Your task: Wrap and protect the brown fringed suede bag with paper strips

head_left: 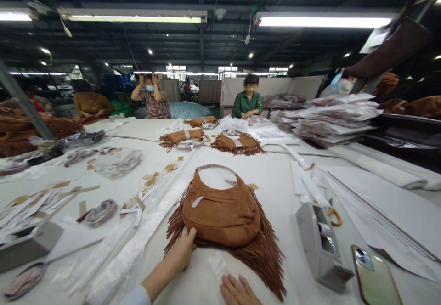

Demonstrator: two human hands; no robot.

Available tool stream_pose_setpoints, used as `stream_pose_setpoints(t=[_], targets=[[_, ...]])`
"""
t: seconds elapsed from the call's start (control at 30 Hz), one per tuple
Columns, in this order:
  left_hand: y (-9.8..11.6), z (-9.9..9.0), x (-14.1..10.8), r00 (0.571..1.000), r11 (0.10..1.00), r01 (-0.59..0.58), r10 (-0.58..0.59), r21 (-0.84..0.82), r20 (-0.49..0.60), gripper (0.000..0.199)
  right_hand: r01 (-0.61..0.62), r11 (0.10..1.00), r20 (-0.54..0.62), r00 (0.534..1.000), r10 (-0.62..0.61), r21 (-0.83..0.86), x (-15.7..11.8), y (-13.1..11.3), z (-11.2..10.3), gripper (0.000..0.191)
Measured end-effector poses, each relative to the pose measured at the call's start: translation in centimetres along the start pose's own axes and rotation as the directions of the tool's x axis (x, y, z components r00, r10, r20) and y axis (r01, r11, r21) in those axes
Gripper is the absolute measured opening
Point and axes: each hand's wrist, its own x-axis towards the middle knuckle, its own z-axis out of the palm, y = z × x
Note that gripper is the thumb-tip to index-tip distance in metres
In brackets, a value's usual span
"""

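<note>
A brown bag [220, 217] is lying flat on the white table [282, 176], straight ahead of the person and near the front. Its handle [215, 166] is arching away toward twelve o'clock, while its rounded base is facing six. The body's long axis is running roughly from nine to three, the three o'clock end dipping slightly nearer. Fringe [265, 261] is spreading out on both sides — toward eight, and in a longer sweep toward five.

The left hand [181, 251] is gripping the bag's lower edge at about seven o'clock, its thumb pressing on top. The right hand [239, 291] is resting at six o'clock, palm down with fingers spread and holding nothing — its fingertips are meeting the near end of a clear strip [218, 266].

A tape dispenser [322, 245] is standing between three and four o'clock from the bag, with orange-handled scissors [335, 217] lying just beyond it and a phone [375, 275] lying nearer, at four. A coiled strap [101, 212] is sitting at nine. Farther off, two fringed bags are lying at eleven [188, 136] and near twelve [237, 144].
</note>
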Motion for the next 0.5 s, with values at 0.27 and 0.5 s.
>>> stream_pose_setpoints(t=[0.27, 0.5], targets=[[0.0, -2.6, 1.8, 0.997, 0.963, -0.065, 0.053, -0.263, -0.050, 0.017, -0.208, 0.975, -0.052, 0.978, 0.204, -0.082, 2.5, -1.7, 3.3, 0.050], [1.6, -4.4, 1.9, 0.999, 0.885, -0.030, 0.032, -0.465, -0.005, 0.011, -0.461, 0.884, -0.012, 0.887, 0.462, -0.071, 6.6, -2.3, 5.0, 0.042]])
